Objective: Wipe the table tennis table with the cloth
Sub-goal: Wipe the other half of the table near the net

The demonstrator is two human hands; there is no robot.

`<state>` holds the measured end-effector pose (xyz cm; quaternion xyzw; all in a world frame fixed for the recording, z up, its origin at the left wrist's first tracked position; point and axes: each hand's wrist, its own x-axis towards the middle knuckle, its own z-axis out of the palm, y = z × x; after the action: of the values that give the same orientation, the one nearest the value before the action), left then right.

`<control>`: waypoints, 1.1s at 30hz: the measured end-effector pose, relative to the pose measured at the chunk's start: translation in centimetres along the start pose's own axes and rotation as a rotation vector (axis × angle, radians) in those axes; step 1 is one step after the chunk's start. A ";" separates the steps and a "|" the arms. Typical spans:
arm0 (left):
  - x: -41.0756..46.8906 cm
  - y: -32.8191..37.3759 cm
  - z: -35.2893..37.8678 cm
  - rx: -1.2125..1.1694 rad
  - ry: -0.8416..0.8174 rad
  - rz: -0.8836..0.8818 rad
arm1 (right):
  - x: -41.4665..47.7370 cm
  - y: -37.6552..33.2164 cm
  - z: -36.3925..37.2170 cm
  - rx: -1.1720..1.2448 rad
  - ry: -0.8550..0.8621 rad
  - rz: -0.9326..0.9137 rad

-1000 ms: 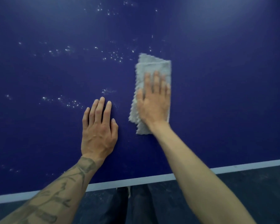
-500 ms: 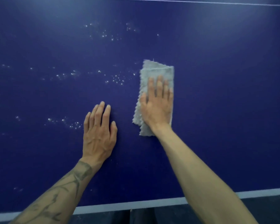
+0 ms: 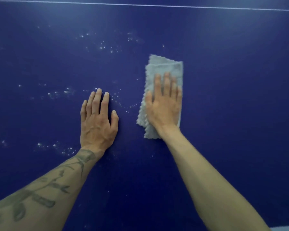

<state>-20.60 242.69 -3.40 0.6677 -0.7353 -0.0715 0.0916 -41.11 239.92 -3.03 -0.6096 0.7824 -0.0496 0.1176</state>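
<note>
You are pressing your right hand (image 3: 163,107) flat on the cloth (image 3: 165,67), fingers straight and close together. It is gripping nothing, the palm and fingers simply lying on top of the fabric. The cloth, a pale grey folded piece with a zigzag edge, is lying on the blue table tennis table (image 3: 240,80) a little right of the middle of the view, its long side running away from you. Its far end is showing beyond your fingertips, and its near corner is peeking out beside your wrist. Your left hand (image 3: 97,124) is resting palm down on the bare table just left of the cloth, apart from it, fingers straight and holding nothing. White specks (image 3: 103,47) are lying scattered over the surface left of and beyond the cloth, some of them between your two hands. A thin white line (image 3: 157,5) is running across the table at the far edge of the view. Your left forearm (image 3: 40,194) is showing dark tattoos.
</note>
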 end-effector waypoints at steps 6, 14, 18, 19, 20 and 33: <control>0.2 0.2 -0.3 -0.008 0.002 -0.013 | -4.3 1.3 0.9 -0.030 -0.045 -0.410; 0.2 0.3 -0.5 -0.023 -0.019 -0.021 | 0.8 2.0 -0.6 -0.032 0.005 0.015; 0.3 0.2 -0.5 -0.019 -0.004 -0.014 | -4.8 -2.0 1.4 -0.012 -0.038 -0.282; 0.2 0.2 -0.4 -0.018 -0.002 -0.011 | -6.5 -1.5 1.5 -0.015 -0.051 -0.367; 0.2 0.1 -0.4 -0.022 0.000 -0.011 | -7.5 -0.3 1.5 -0.019 -0.058 -0.407; 0.2 -0.1 0.1 0.008 0.009 0.009 | -5.0 -2.7 1.9 -0.017 -0.005 -0.212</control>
<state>-20.53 242.51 -3.47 0.6652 -0.7380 -0.0651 0.0925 -36.97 244.16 -3.67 -0.6901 0.7135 -0.0538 0.1084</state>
